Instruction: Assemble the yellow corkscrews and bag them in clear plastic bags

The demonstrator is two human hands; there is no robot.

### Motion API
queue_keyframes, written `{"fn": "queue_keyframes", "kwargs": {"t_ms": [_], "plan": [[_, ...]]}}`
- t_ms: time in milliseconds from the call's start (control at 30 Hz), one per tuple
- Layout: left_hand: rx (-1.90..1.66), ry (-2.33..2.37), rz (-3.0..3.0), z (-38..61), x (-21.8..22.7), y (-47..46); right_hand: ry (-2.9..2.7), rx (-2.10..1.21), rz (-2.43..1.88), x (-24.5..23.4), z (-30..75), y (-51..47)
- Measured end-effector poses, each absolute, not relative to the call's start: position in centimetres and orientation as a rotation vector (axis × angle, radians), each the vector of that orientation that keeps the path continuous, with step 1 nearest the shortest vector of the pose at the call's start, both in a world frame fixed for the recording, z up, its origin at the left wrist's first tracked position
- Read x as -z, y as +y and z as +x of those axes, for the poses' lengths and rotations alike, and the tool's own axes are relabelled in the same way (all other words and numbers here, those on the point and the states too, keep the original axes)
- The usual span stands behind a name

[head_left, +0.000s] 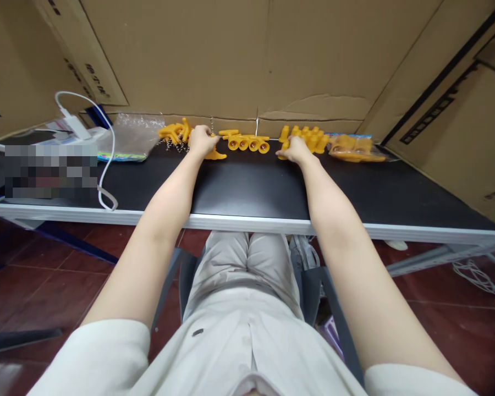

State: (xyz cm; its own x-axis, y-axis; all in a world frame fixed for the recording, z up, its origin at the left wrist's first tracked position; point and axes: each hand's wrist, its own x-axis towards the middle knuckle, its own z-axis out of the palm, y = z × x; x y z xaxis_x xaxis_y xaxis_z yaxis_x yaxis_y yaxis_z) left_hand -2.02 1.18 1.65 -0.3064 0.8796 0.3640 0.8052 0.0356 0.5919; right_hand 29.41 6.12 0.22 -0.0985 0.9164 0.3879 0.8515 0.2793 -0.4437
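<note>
My left hand (203,141) is closed over a yellow plastic piece (216,156) whose flared end pokes out below the fingers. To its left lies a heap of yellow handle-like pieces (173,132) with small metal springs (177,146) among them. My right hand (296,150) has its fingers wrapped round a yellow plastic part (284,147), mostly covered by the hand. Beside and behind it, yellow stepped cylinders (313,137) stand upright in rows. Between my hands, several yellow pieces with round open ends (248,144) lie in a row, the openings facing me.
A clear bag of yellow parts (357,148) lies on the black tabletop (247,190) at right. Flat plastic bags (130,140) and a white cable (112,165) occupy the left. Cardboard (214,60) rises along the back. A metal edge (251,223) borders the front.
</note>
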Motion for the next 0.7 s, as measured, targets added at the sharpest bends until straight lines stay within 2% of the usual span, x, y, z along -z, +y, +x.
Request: {"fn": "queue_keyframes", "kwargs": {"t_ms": [100,233,400,533,700], "plan": [[-0.847,2.184,1.759,-2.1,-1.5,0.7,-1.876,-0.281,-1.803,-0.9,29.1,4.3],[-0.669,2.156,1.799,-2.0,-1.3,0.3,-1.902,-0.369,-1.849,-1.9,28.9,2.7],[-0.474,2.098,2.039,-0.8,-1.6,-0.4,-2.010,-0.185,-1.880,-2.5,28.4,2.3],[-0.269,2.228,2.133,-0.6,-2.7,-1.3,-2.058,-0.055,-1.864,-2.9,28.0,2.2],[-0.319,2.109,2.314,-1.2,-4.2,-3.4,-2.110,-0.012,-1.762,-3.0,27.9,2.8]]}}
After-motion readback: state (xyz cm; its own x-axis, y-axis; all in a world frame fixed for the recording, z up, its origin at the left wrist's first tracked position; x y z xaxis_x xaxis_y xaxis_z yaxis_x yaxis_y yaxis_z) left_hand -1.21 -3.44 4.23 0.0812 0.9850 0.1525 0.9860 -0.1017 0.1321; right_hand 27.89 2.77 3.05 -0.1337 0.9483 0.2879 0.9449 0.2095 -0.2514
